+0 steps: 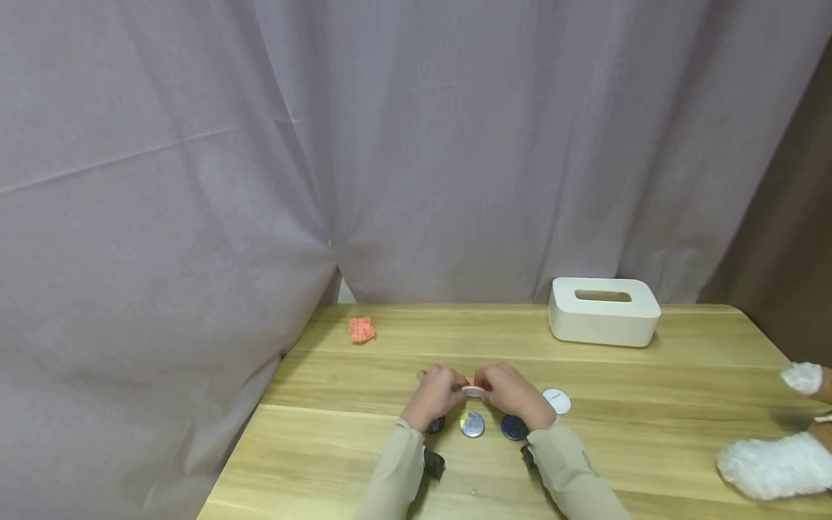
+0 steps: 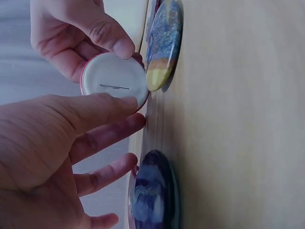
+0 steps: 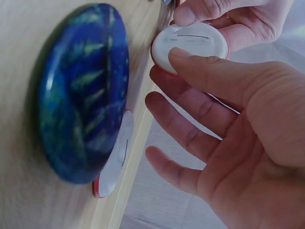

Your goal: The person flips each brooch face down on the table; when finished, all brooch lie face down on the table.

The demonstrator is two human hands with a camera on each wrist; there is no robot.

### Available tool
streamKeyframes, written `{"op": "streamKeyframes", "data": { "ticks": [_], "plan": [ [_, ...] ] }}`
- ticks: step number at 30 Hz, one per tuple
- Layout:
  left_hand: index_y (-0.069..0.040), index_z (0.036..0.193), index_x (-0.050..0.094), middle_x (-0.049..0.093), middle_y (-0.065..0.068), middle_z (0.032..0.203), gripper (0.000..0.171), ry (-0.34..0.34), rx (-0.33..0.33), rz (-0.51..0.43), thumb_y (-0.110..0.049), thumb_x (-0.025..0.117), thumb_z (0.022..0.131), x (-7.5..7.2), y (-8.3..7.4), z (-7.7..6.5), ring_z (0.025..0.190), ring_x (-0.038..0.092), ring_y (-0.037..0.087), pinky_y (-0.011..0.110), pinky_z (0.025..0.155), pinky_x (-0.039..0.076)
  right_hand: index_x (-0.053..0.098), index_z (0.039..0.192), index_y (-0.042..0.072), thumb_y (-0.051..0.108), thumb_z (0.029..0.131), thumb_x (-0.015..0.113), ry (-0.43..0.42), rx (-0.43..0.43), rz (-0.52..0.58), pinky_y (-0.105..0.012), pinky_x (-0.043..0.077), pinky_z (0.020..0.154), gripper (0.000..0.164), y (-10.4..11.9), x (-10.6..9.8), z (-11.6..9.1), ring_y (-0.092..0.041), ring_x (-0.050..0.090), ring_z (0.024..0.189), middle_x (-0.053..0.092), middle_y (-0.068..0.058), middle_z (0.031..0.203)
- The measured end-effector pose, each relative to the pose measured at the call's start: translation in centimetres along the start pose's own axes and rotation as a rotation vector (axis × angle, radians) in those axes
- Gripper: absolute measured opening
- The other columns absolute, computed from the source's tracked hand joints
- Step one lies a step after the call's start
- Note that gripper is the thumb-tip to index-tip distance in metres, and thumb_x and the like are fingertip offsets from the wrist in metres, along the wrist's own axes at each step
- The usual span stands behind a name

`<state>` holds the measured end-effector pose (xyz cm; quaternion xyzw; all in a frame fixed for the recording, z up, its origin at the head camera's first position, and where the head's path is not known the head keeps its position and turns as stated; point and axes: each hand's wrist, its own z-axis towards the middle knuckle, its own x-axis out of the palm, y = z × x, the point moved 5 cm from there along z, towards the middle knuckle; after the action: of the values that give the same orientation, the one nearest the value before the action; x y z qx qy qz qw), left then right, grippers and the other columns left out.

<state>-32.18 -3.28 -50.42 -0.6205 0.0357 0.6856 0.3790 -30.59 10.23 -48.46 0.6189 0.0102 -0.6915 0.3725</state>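
A round pin-back badge (image 1: 473, 391) with a red rim is held between both hands over the table, its white back and metal pin showing in the wrist views. My left hand (image 1: 437, 396) pinches one side between thumb and index finger. On the opposite side my right hand (image 1: 513, 393) pinches it likewise, other fingers spread. Nearer me lie a silver-blue badge with a yellow part (image 2: 164, 45), a dark badge (image 2: 152, 191) by the left hand and a glossy dark blue badge (image 3: 86, 95) by the right. Beyond the right wrist lies another badge (image 1: 557, 401), white back up.
A white tissue box (image 1: 604, 318) stands at the back right of the wooden table (image 1: 312, 448). An orange, rough-textured lump (image 1: 361, 329) lies at the back left. White fluffy shapes (image 1: 773, 466) reach in at the right edge. Grey curtain (image 1: 442, 144) hangs behind.
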Motion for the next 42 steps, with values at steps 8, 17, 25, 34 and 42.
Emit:
{"op": "streamKeyframes", "data": {
  "ticks": [8, 17, 25, 34, 42],
  "plan": [
    [-0.017, 0.091, 0.081, 0.076, -0.008, 0.089, 0.006, 0.009, -0.020, -0.026, -0.014, 0.079, 0.086, -0.44, 0.17, 0.53, 0.082, 0.062, 0.006, 0.042, 0.079, 0.031, 0.066, 0.074, 0.011, -0.009, 0.073, 0.072, -0.005, -0.005, 0.025, -0.029, 0.041, 0.060, 0.021, -0.29, -0.44, 0.40, -0.009, 0.044, 0.062, 0.053, 0.010, 0.065],
    [-0.011, 0.082, 0.072, 0.069, -0.012, 0.079, 0.011, 0.009, -0.076, -0.105, -0.005, 0.081, 0.080, -0.57, 0.43, 0.45, 0.076, 0.059, 0.004, 0.046, 0.084, 0.032, 0.068, 0.083, 0.007, -0.011, 0.073, 0.071, 0.007, 0.029, 0.059, -0.027, 0.038, 0.057, 0.021, -0.26, -0.11, 0.42, -0.009, 0.043, 0.060, 0.051, 0.009, 0.064],
    [-0.012, 0.098, 0.063, 0.075, -0.003, 0.081, 0.026, 0.037, -0.110, -0.139, -0.004, 0.082, 0.081, -0.08, 0.48, 0.15, 0.082, 0.067, 0.009, 0.046, 0.084, 0.032, 0.060, 0.092, 0.006, -0.011, 0.072, 0.070, -0.005, 0.085, 0.058, -0.029, 0.037, 0.056, 0.028, -0.20, 0.10, -0.01, -0.011, 0.041, 0.059, 0.045, 0.007, 0.062],
    [-0.013, 0.098, 0.063, 0.075, -0.003, 0.079, 0.026, 0.025, -0.106, -0.142, -0.004, 0.081, 0.081, -0.01, 0.54, 0.09, 0.081, 0.065, 0.008, 0.042, 0.082, 0.032, 0.059, 0.095, 0.006, -0.013, 0.074, 0.069, 0.009, 0.106, 0.074, -0.026, 0.035, 0.053, 0.030, -0.50, 0.46, 0.15, -0.009, 0.041, 0.056, 0.045, 0.007, 0.061],
    [-0.013, 0.100, 0.067, 0.067, -0.003, 0.088, 0.023, 0.031, -0.125, -0.086, -0.010, 0.082, 0.082, 0.07, 0.39, 0.00, 0.087, 0.056, 0.016, 0.044, 0.080, 0.034, 0.060, 0.095, 0.008, -0.009, 0.076, 0.073, 0.004, 0.113, 0.019, -0.031, 0.040, 0.059, 0.028, -0.43, 0.30, -0.01, -0.012, 0.044, 0.062, 0.048, 0.006, 0.067]
  ]
}}
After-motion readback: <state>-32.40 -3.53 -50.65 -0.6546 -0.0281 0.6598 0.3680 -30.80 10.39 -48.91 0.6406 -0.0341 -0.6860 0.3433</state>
